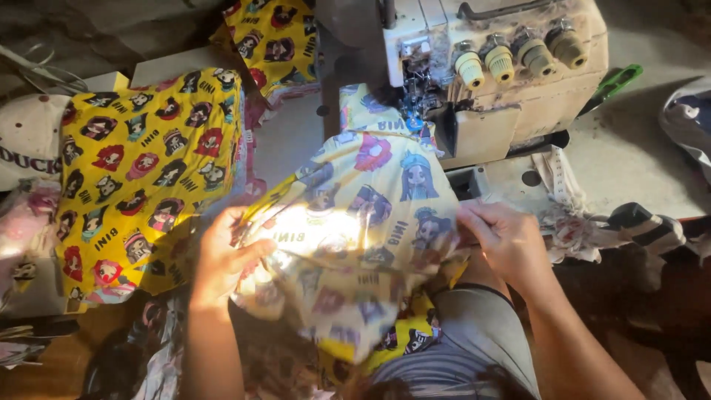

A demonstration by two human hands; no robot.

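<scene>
A piece of yellow fabric (363, 215) printed with cartoon figures lies in front of a worn cream sewing machine (489, 74), its far end tucked under the needle area (415, 104). My left hand (222, 259) grips the fabric's left edge, fingers curled over it. My right hand (503, 241) pinches the fabric's right edge, close to the machine's base. A bright light spot falls on the cloth between my hands. The lower part of the fabric hangs down over my lap.
A stack of the same yellow printed fabric (148, 170) lies at the left, more of it (274, 44) behind the machine. Several thread cones (511, 55) stand on the machine. A white cap (29, 141) sits far left; cloth scraps (592, 215) lie at the right.
</scene>
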